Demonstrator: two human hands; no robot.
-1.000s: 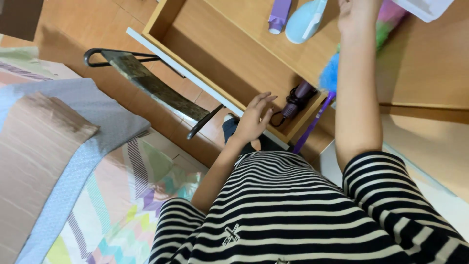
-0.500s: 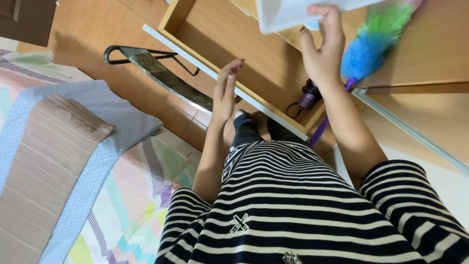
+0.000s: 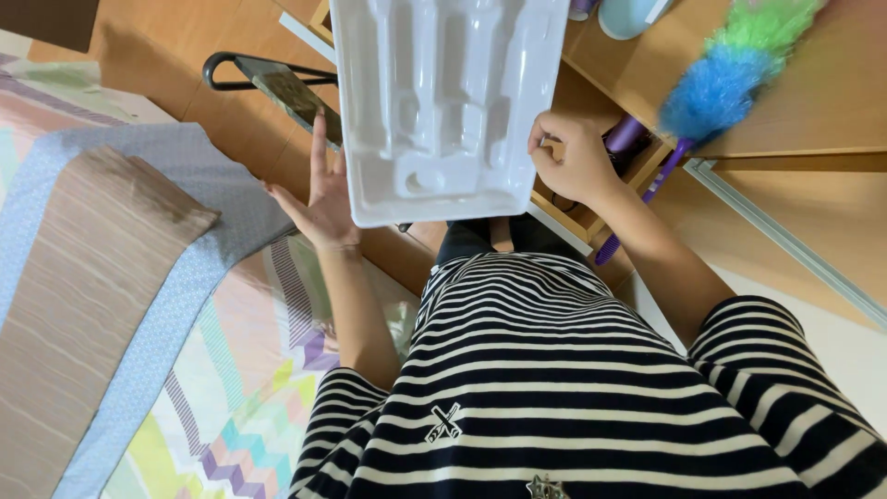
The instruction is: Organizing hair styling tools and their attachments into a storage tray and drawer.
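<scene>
You are gripping the white plastic tray (image 3: 443,102) at its right edge with your right hand (image 3: 568,157), your open left hand (image 3: 319,199) touching its left side.

White moulded plastic packaging tray (image 3: 443,102), compartmented, rectangular, held top centre above drawer.

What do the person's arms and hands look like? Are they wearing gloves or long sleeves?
No gloves, and no rings or watch that I can see. The left hand and the right hand are both bare. The forearms are uncovered too. Each arm comes out of a short sleeve of the black-and-white striped shirt, which has thin horizontal stripes and a small white crossed mark on the front.
</scene>
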